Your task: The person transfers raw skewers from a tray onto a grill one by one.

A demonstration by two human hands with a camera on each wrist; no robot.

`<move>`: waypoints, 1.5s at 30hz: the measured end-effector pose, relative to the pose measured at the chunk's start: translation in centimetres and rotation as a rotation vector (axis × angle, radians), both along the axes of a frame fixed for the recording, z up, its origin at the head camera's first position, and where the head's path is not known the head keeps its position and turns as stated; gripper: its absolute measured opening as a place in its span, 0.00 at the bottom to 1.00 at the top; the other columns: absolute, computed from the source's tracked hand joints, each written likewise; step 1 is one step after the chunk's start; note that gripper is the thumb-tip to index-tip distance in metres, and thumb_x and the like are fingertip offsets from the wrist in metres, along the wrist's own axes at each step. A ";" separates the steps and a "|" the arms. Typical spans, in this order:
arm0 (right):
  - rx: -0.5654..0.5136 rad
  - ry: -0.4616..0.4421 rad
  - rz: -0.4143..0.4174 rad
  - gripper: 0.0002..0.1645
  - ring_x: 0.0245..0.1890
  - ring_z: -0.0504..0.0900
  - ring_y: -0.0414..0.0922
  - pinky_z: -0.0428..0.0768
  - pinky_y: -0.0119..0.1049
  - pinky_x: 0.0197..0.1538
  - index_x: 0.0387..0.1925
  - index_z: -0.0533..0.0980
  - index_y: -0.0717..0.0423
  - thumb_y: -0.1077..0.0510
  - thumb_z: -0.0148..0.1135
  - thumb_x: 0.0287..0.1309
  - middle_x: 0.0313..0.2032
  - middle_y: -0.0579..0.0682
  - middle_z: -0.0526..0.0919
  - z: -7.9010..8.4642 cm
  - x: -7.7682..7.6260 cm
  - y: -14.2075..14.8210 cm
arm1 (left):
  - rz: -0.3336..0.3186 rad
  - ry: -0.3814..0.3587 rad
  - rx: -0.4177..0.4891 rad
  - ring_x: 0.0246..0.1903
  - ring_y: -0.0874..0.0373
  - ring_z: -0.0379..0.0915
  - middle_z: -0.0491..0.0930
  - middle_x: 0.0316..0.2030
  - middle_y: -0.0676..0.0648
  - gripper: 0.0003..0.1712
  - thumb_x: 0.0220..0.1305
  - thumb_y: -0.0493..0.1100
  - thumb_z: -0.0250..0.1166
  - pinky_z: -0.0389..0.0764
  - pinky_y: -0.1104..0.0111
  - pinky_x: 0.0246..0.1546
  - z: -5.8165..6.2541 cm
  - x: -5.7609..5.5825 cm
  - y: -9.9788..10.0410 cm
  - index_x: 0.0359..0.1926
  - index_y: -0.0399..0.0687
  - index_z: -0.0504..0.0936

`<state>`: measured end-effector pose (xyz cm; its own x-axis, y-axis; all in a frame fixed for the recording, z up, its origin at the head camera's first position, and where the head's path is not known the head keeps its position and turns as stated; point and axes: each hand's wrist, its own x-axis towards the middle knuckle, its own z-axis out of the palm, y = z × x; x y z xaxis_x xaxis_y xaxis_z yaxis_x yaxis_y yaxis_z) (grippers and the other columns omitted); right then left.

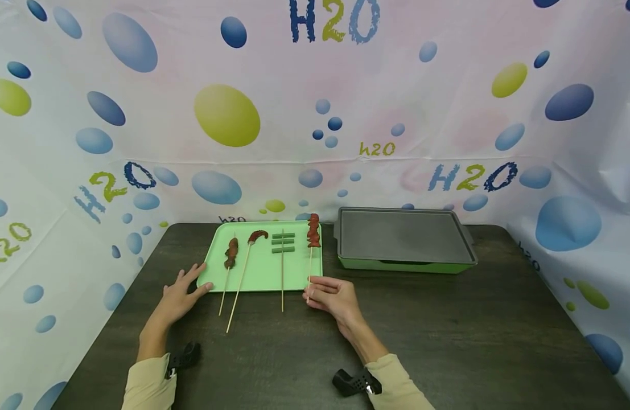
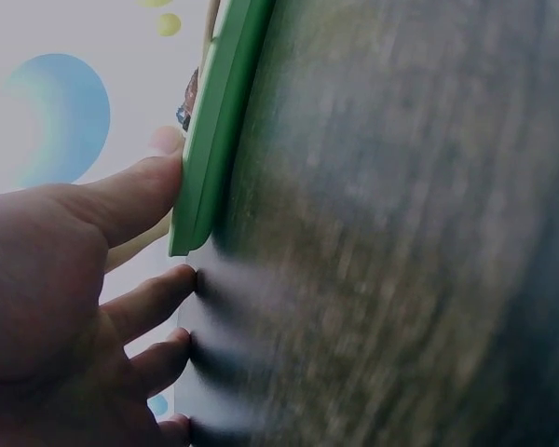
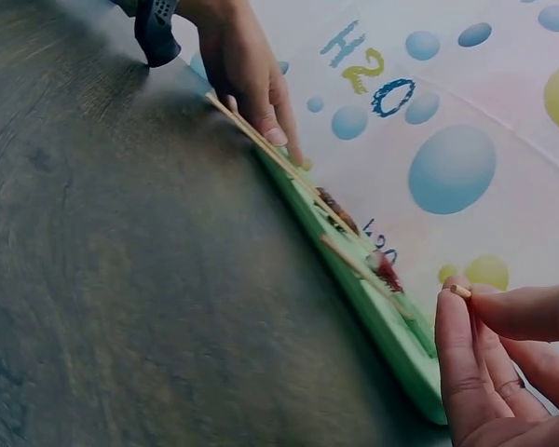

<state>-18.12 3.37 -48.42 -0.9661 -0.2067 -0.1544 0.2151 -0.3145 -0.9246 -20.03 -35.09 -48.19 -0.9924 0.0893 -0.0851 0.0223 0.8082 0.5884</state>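
A light green tray point(image 1: 299, 273) lies on the dark table. My right hand point(image 1: 337, 299) pinches the lower stick of a skewer with reddish-brown chunks point(image 1: 313, 230) at the tray's right edge; its end pokes out between thumb and fingers in the right wrist view. With fingers spread, my left hand point(image 1: 176, 299) touches the tray's near left corner. On the tray rest a brown meat skewer point(image 1: 231, 253), a skewer with a dark red curled tentacle-like piece point(image 1: 256, 235) and a skewer of green sticks point(image 1: 283, 242). Their bare ends stick out over the near rim.
Right of the tray stands a grill-like box with a flat dark grey top point(image 1: 404, 234) and a green base point(image 1: 407, 266). A white sheet with blue and green spots point(image 1: 227, 115) hangs behind the dark wooden table point(image 1: 448, 341).
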 end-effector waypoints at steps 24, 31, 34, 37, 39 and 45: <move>0.102 0.020 0.007 0.27 0.39 0.91 0.45 0.87 0.37 0.45 0.64 0.72 0.77 0.73 0.64 0.64 0.45 0.62 0.88 2.4 -0.4 6.7 | -0.009 -0.003 -0.011 0.73 0.18 0.30 0.45 0.76 0.23 0.45 0.76 0.58 0.59 0.31 0.21 0.61 0.0 -0.5 0.2 0.80 0.36 0.53; 0.118 -0.014 -0.025 0.26 0.39 0.90 0.45 0.86 0.37 0.46 0.64 0.73 0.74 0.73 0.65 0.64 0.45 0.61 0.88 2.4 -0.8 8.0 | -0.011 0.000 0.005 0.73 0.19 0.30 0.45 0.76 0.23 0.44 0.76 0.56 0.60 0.31 0.21 0.61 0.0 0.0 0.0 0.79 0.34 0.54; 0.114 -0.035 -0.046 0.26 0.39 0.91 0.45 0.87 0.37 0.45 0.63 0.74 0.73 0.73 0.64 0.64 0.43 0.59 0.89 2.4 -1.1 8.3 | -0.013 0.004 0.004 0.73 0.19 0.31 0.45 0.76 0.23 0.44 0.76 0.55 0.59 0.32 0.21 0.61 0.1 0.1 -0.1 0.79 0.34 0.54; 0.109 -0.049 -0.058 0.26 0.39 0.90 0.45 0.87 0.37 0.45 0.64 0.74 0.73 0.74 0.64 0.64 0.43 0.59 0.89 2.4 -1.2 8.6 | -0.011 0.006 -0.002 0.73 0.18 0.32 0.46 0.76 0.23 0.43 0.77 0.54 0.60 0.33 0.20 0.61 0.2 0.0 -0.1 0.79 0.34 0.55; 0.111 -0.050 -0.060 0.27 0.39 0.90 0.46 0.87 0.38 0.45 0.64 0.73 0.74 0.74 0.64 0.65 0.44 0.61 0.89 2.3 -1.3 8.8 | -0.010 0.005 -0.005 0.73 0.18 0.32 0.46 0.76 0.23 0.43 0.76 0.54 0.60 0.33 0.20 0.61 0.1 0.0 0.0 0.78 0.34 0.55; 0.113 -0.051 -0.061 0.28 0.40 0.90 0.45 0.86 0.37 0.46 0.65 0.72 0.75 0.72 0.65 0.65 0.46 0.62 0.88 2.4 -1.4 9.5 | -0.009 0.003 -0.012 0.73 0.18 0.32 0.46 0.75 0.23 0.43 0.77 0.55 0.59 0.33 0.20 0.61 0.2 -0.1 0.0 0.79 0.34 0.55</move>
<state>-19.50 12.82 -46.06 -0.9666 -0.1263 -0.2230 0.2467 -0.2227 -0.9431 -20.12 -35.06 -48.02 -0.9918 0.0971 -0.0829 0.0314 0.8148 0.5789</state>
